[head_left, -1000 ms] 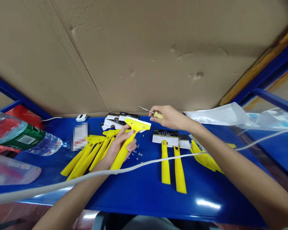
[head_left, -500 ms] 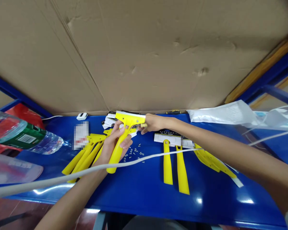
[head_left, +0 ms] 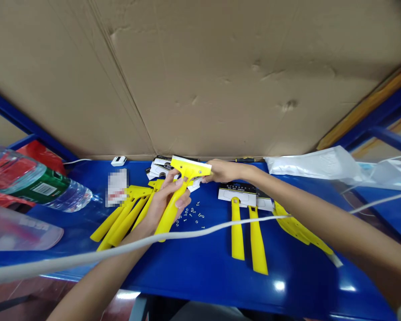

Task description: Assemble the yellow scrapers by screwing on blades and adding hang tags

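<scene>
A yellow scraper [head_left: 169,217] slants up from the table, its wide head turned toward the cardboard and a screw showing near the head's right end. My left hand [head_left: 158,200] is closed around its handle, just below the head. Beside the head's right end is my right hand [head_left: 222,170], fingers curled; the scraper partly hides the fingertips, and what they pinch cannot be made out. Small loose screws and nuts [head_left: 193,211] are scattered on the blue table [head_left: 200,267] beneath. Several more yellow scrapers [head_left: 127,218] lie left of my left hand.
Two yellow handles [head_left: 238,232] lie under black-and-white cards [head_left: 237,194] on the right, near more yellow scrapers [head_left: 297,229]. A screwdriver [head_left: 245,159] and white bag [head_left: 307,161] lie behind. A bottle [head_left: 47,187] is left. A white cable [head_left: 194,232] crosses in front.
The view has shifted slightly, so most things appear a little further right. Both hands stay at the scraper, and my right hand's fingertips are now more hidden behind its head.
</scene>
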The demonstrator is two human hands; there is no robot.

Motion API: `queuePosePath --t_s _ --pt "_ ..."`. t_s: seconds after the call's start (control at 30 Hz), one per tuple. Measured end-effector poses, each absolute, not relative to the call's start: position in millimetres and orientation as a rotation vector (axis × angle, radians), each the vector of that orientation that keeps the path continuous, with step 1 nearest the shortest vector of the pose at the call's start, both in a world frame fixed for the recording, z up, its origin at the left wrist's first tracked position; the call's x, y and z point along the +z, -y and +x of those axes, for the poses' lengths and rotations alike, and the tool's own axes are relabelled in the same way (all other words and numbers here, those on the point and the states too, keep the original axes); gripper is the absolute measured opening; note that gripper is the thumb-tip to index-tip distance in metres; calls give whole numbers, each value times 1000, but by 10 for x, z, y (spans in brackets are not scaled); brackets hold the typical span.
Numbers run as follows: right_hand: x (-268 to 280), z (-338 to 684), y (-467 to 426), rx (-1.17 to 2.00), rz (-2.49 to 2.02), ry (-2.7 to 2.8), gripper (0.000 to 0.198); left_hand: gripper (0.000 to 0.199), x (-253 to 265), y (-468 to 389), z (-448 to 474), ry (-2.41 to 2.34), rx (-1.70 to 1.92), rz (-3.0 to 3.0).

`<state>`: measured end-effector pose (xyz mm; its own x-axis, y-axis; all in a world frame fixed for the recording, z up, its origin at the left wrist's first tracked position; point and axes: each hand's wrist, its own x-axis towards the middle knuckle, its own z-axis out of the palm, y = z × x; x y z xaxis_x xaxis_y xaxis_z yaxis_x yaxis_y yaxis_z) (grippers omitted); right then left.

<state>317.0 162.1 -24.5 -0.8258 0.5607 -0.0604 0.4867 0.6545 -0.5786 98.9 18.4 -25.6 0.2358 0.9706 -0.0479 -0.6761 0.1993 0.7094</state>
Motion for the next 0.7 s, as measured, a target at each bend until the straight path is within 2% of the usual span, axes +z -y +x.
queuePosePath --t_s 0.13,0.27,0.37,0.47,0.57,0.7 --pt "101 3415 -1363 742 -1054 2360 16 29 -251 -162 1017 -580 1210 580" --pt "349 3567 -1059 856 -1095 2059 21 31 -285 -153 1087 -649 1149 541" --pt "428 3555 -906 972 -995 2071 21 36 -352 -155 1152 -701 1083 549" --pt "413 3483 -842 1012 -932 2195 13 39 -422 -150 1195 -729 1021 552" --pt "341 3415 -846 955 -861 2307 5 41 -461 -135 1211 -746 983 555" --pt "242 3379 -892 892 -804 2351 5 42 -461 -121 1220 -763 977 579"
